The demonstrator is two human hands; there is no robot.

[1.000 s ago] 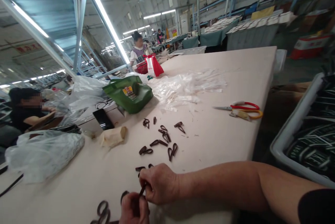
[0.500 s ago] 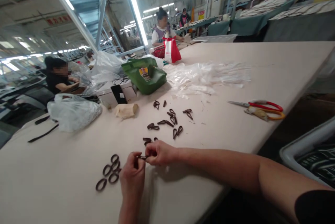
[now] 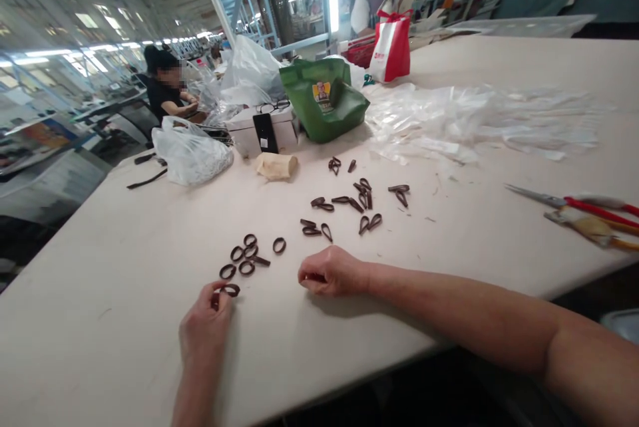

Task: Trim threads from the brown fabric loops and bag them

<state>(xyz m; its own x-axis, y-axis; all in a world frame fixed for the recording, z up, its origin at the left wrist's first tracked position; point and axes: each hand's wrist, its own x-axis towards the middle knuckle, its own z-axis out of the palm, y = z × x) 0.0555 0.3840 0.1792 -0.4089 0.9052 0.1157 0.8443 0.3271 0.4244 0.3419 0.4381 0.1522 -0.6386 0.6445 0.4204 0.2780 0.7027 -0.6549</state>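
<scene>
My left hand (image 3: 207,320) is closed, thumb and fingers pinching a dark brown strap loop (image 3: 232,290) just above the pale table (image 3: 279,354). Beyond it lies a cluster of round brown loops (image 3: 246,268), with a separate loop (image 3: 279,245) to their right. My right hand (image 3: 332,272) rests on the table with its fingers curled in; whether anything is inside them is hidden. Several pinched, teardrop-shaped loops (image 3: 370,223) and short strap pieces (image 3: 340,200) are scattered past my right hand.
Scissors (image 3: 574,202) lie at the right. Farther back are a green bag (image 3: 324,104), a phone (image 3: 265,133) against a white box, a tan roll (image 3: 277,166), plastic bags (image 3: 192,151), clear plastic sheets (image 3: 449,121) and a red-white bag (image 3: 392,48). Other people sit beyond the table.
My hands have come apart. The left moved away to the left and now pinches a loop by the cluster; the right stays curled near the table. The camera view has shifted.
</scene>
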